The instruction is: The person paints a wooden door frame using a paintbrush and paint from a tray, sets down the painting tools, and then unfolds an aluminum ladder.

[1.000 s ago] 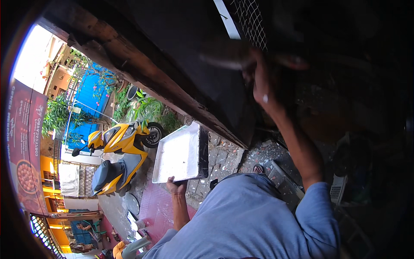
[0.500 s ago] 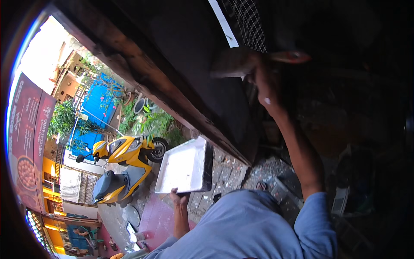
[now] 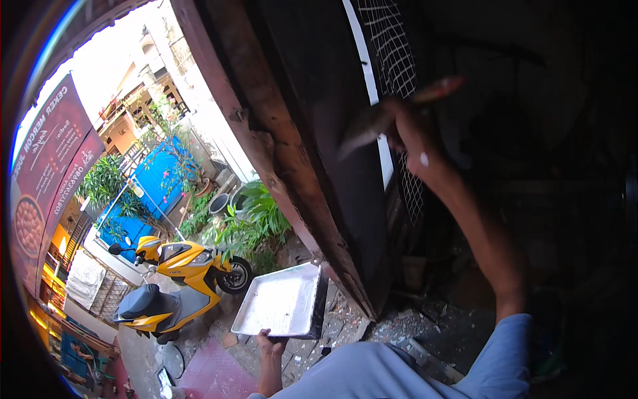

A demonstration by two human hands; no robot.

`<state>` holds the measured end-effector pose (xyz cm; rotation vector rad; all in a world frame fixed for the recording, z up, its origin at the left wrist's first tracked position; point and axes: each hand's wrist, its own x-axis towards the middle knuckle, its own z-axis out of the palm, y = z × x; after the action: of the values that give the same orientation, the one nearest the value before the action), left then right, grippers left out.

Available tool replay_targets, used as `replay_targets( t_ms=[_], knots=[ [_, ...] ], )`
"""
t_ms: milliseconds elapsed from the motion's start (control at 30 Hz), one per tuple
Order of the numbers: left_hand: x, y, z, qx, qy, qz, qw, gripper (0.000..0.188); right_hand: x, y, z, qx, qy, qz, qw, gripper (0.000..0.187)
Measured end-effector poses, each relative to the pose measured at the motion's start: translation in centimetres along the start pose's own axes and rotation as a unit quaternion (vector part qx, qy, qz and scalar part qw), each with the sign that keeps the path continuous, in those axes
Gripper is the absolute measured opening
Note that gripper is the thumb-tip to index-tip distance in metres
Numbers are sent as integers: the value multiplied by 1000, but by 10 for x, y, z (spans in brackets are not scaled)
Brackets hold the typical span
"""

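My left hand grips the near edge of a shallow rectangular tray, its thumb over the rim. White covers the tray's inside, and its outer side is dark. Raised at the upper right, my right hand is closed round a wide paintbrush. The brush's reddish handle end sticks out to the right, and its blurred bristle end points left at a dark upright panel. Whether the bristles touch the panel I cannot tell. A white spot shows on my right wrist.
Worn wooden framing edges the panel. Beyond it stand a yellow scooter, green plants, a blue gate and a red banner. White wire mesh hangs behind the panel. Debris litters the ground.
The view has tilted and shifted, so the panel's frame looks steeper. My right hand and the brush have moved down along the panel, and the brush is angled more. Both hands keep their hold.
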<state>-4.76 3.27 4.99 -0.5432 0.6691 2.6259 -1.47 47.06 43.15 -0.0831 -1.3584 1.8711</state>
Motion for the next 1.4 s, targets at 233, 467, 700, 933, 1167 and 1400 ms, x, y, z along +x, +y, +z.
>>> replay_targets(
  t_ms=[233,467,700,933,1167,1400],
  knots=[
    [-2,-6,18,-19,35,22,999,65,27,-109,48,-20,6,-131,991,19],
    [9,0,16,-4,5,23,1000,65,13,-64,42,-45,-19,-304,951,21],
    [8,7,12,12,16,25,999,65,-48,-16,-3,-70,98,21,992,18],
    [15,10,-6,-3,13,-6,1000,61,-17,-82,35,55,46,-225,972,21],
    [2,13,-8,-27,18,10,999,61,-70,1,11,-37,86,-21,995,26],
    [12,18,-16,-10,2,-11,1000,59,-60,1,-7,-58,42,59,996,21]
  ],
)
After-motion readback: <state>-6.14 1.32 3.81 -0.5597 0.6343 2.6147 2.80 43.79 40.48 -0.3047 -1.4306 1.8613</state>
